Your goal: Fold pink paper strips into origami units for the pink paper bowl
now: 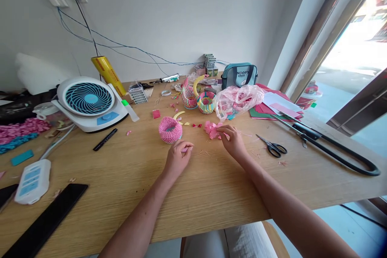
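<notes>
My left hand (177, 156) is closed in a pinch on a small pink paper piece (184, 150), just in front of a round pink folded-paper basket (170, 130). My right hand (232, 140) reaches to the edge of a loose heap of pink paper pieces (211, 129). Its fingertips are pressed together on a paper piece there. Behind the basket lies a curved yellow folded-paper strip (179, 114). Small red and yellow folded bits (197, 125) are scattered between the basket and the heap.
Scissors (273, 147) and a long black-handled metal tool (332, 141) lie to the right. Finished-looking paper baskets (206, 102) and a plastic bag (238, 98) stand behind. At left are a fan (90, 102), a black marker (105, 139) and a dark flat slab (50, 219).
</notes>
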Action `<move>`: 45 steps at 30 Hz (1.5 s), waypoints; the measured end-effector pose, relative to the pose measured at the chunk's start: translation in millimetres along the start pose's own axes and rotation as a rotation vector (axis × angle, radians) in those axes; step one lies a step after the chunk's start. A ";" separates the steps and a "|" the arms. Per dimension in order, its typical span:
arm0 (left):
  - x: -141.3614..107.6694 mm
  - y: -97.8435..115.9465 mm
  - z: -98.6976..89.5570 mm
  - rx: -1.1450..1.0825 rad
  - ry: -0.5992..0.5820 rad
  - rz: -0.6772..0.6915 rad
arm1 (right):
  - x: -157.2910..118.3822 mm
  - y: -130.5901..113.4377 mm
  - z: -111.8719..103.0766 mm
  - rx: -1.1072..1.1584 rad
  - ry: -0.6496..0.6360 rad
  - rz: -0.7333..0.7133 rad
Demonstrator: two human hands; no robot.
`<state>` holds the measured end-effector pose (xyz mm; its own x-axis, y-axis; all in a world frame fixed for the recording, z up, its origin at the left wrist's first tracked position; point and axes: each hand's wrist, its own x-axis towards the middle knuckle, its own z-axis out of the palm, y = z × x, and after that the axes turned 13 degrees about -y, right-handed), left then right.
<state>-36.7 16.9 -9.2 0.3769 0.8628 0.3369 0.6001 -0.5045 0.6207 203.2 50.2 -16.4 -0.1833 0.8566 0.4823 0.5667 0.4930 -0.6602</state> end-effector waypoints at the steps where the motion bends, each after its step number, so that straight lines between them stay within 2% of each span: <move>1: -1.0 4.8 2.6 -0.063 -0.019 0.015 | -1.8 -5.5 1.3 0.122 -0.014 0.012; 3: -3.4 12.7 8.6 -0.132 -0.070 0.029 | -6.4 -17.0 5.8 0.388 -0.083 0.082; 7: -6.6 19.2 15.3 -0.225 0.024 -0.031 | -16.2 -36.1 16.6 0.826 -0.282 0.283; 10: -6.1 19.7 12.7 -0.189 0.045 0.063 | -20.9 -44.8 21.7 1.049 -0.387 0.414; 12: -5.2 20.1 10.4 -0.182 0.032 0.113 | -22.4 -48.4 23.3 1.164 -0.414 0.479; 15: -3.6 20.9 9.0 -0.247 0.022 0.090 | -23.1 -51.4 23.8 1.218 -0.419 0.525; 18: -2.2 21.7 7.7 -0.403 -0.020 0.005 | -23.1 -51.5 23.6 1.123 -0.472 0.501; 20: -1.8 22.5 5.6 -0.547 -0.077 -0.049 | -22.9 -50.3 23.5 0.973 -0.493 0.419; 26: -4.7 27.8 -0.3 -0.934 -0.244 -0.212 | -25.0 -50.0 22.1 0.396 -0.247 0.008; 30: -5.6 31.6 -0.5 -0.977 -0.326 -0.268 | -26.5 -55.4 19.0 0.190 -0.259 -0.298; 32: -5.3 32.1 0.1 -0.994 -0.327 -0.285 | -26.4 -56.9 16.7 0.120 -0.274 -0.384; 40: -4.1 31.4 1.4 -1.086 -0.243 -0.355 | -26.7 -53.1 9.9 -0.012 -0.311 -0.438; 45: -3.7 32.2 1.7 -1.075 -0.123 -0.317 | -28.6 -51.8 14.2 0.104 -0.205 -0.348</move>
<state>-17.7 -2.6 8.3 0.4184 0.9080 0.0208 -0.2160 0.0773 0.9733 167.7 2.4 -4.1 -0.5115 0.6433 0.5697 0.3601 0.7624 -0.5377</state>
